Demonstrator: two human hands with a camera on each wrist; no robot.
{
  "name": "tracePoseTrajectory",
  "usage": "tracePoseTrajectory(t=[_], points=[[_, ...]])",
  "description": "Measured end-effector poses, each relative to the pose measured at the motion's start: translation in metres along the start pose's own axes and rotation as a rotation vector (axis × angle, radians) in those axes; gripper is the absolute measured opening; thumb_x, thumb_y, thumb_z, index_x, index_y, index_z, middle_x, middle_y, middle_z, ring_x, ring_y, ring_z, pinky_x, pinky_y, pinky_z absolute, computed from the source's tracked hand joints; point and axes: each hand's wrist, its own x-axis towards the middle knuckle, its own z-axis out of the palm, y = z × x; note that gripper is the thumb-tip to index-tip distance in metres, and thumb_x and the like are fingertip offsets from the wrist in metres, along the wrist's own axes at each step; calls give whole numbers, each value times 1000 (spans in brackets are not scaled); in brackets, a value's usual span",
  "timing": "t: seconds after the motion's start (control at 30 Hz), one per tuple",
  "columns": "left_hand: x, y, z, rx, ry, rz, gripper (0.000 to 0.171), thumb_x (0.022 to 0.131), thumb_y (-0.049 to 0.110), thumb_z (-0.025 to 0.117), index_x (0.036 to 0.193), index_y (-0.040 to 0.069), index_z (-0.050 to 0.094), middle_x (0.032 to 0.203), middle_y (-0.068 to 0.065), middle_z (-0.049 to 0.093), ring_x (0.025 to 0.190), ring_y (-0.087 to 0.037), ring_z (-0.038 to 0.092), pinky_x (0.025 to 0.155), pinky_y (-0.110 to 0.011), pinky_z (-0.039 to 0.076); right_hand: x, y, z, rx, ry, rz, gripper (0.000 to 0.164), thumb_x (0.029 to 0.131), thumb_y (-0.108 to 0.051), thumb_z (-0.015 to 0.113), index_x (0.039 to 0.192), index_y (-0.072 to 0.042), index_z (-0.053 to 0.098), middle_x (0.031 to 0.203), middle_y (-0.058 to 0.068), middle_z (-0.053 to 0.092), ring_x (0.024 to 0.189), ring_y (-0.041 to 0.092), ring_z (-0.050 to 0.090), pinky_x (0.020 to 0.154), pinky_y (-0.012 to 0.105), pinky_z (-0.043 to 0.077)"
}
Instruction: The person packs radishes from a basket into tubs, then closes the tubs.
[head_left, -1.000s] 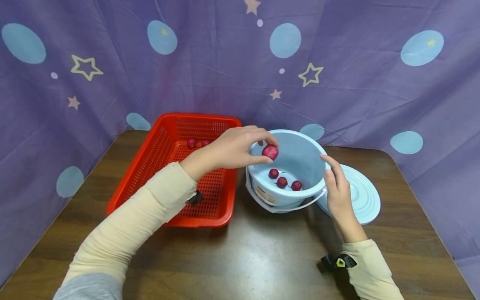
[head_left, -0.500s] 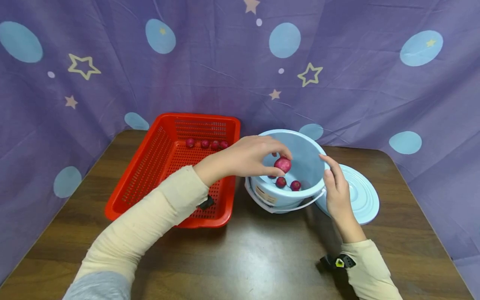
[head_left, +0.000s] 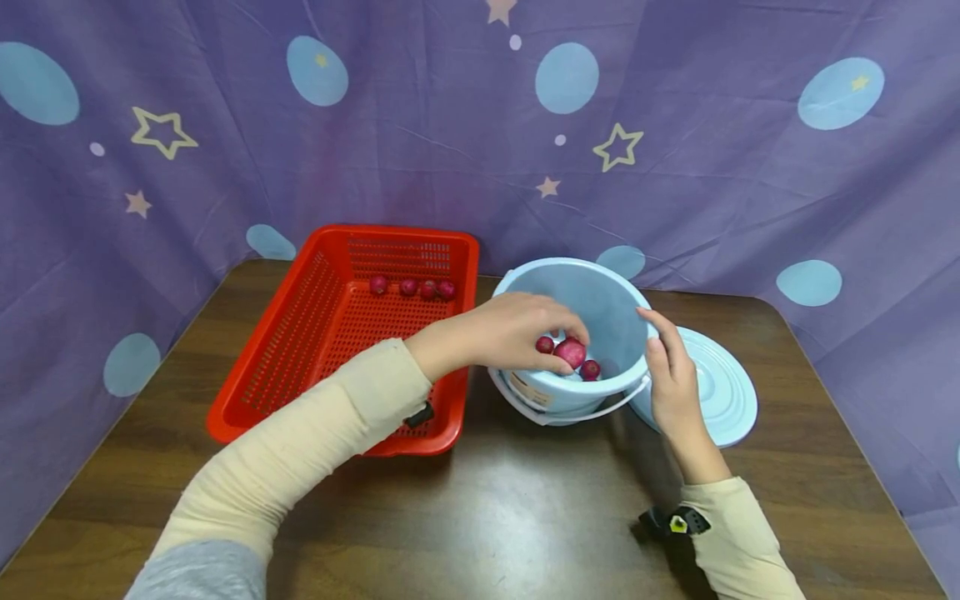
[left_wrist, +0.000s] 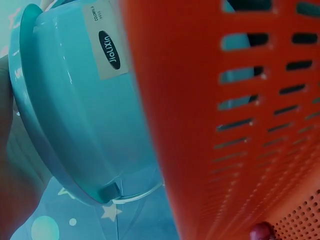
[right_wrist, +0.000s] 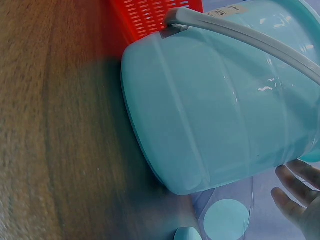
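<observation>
A light blue bucket (head_left: 592, 292) with a white bail handle stands on the table in the head view. My left hand (head_left: 510, 329) reaches inside it and pinches a radish (head_left: 572, 354) between thumb and fingers, low in the bucket. Two smaller radishes show beside it, one on the left (head_left: 545, 344) and one on the right (head_left: 591, 370). My right hand (head_left: 675, 387) holds the bucket's right rim with thumb and index finger. In the right wrist view its other fingers (right_wrist: 292, 192) lie along the outer wall. The left wrist view shows the bucket's labelled side (left_wrist: 100, 115), not the held radish.
A red slotted basket (head_left: 292, 333) stands left of the bucket, with several radishes (head_left: 408, 287) at its back. A light blue lid (head_left: 723, 387) lies on the wooden table (head_left: 480, 517) at the bucket's right. A purple patterned curtain (head_left: 450, 125) hangs behind.
My left hand has moved right and down from above the bucket's left rim into the bucket, with the radish still pinched. My right hand stays at the rim.
</observation>
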Motion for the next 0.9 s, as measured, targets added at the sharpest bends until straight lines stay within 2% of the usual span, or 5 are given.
tracePoseTrajectory(t=[0.33, 0.53, 0.7, 0.9], points=[[-1, 1, 2, 13, 3, -35, 35, 88, 39, 75, 120, 25, 69, 116, 12, 65, 107, -8, 56, 93, -24, 40, 0, -2, 0, 13, 1, -17, 39, 105, -18, 42, 141, -8, 53, 142, 9, 53, 131, 11, 45, 106, 22, 32], [-4, -2, -4, 73, 8, -61, 35, 90, 43, 72, 121, 29, 68, 122, 12, 62, 115, -7, 53, 97, -26, 41, 0, -3, 0, 19, 0, -13, 39, 105, -16, 41, 142, -8, 53, 143, 10, 53, 132, 12, 44, 106, 22, 32], [-12, -10, -14, 80, 55, -104, 34, 90, 42, 72, 121, 29, 69, 125, 12, 61, 119, -8, 51, 99, -30, 42, 1, -3, 0, 29, 3, -24, 39, 105, -15, 42, 141, -6, 53, 143, 10, 53, 132, 12, 44, 107, 22, 31], [-27, -25, -25, 59, 125, -159, 32, 89, 39, 73, 120, 29, 70, 123, 11, 63, 114, -10, 53, 93, -32, 45, 2, 2, 0, 20, 3, -24, 40, 105, -20, 42, 141, -8, 53, 143, 10, 53, 133, 12, 44, 108, 24, 31]])
